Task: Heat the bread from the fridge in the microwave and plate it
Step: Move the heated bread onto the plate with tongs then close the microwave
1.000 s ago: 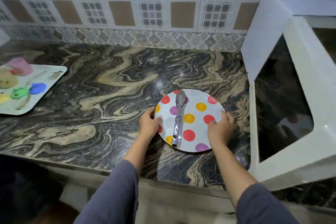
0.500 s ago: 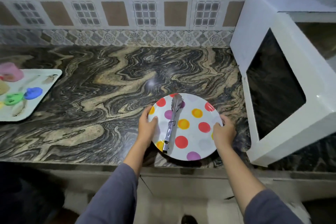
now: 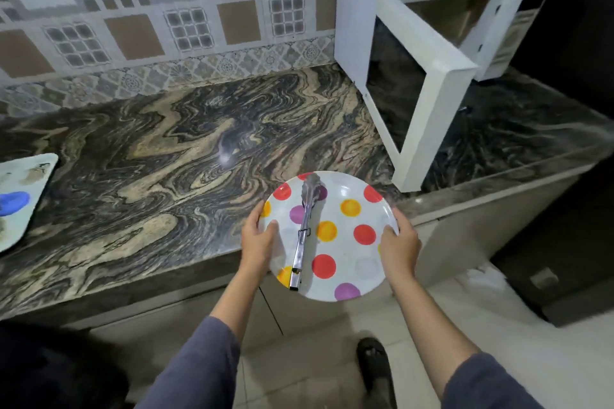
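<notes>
A white plate [image 3: 349, 252] with coloured polka dots is held in the air, half past the front edge of the marble counter [image 3: 159, 176]. Metal tongs [image 3: 304, 232] lie lengthwise on the plate's left half. My left hand [image 3: 257, 242] grips the plate's left rim, thumb on top. My right hand [image 3: 398, 247] grips the right rim. The white microwave [image 3: 358, 23] stands at the back right with its door [image 3: 438, 103] swung wide open toward me. No bread is in view.
A white tray [image 3: 20, 199] with coloured blobs sits at the counter's left edge. A patterned tile wall runs behind the counter. Below are the cabinet front, a pale floor and a dark sandal [image 3: 375, 365] on a foot.
Both hands lifted the plate with the tongs off the counter and drew it back toward me, past the counter's edge. My view pulled back, showing more of the microwave and floor.
</notes>
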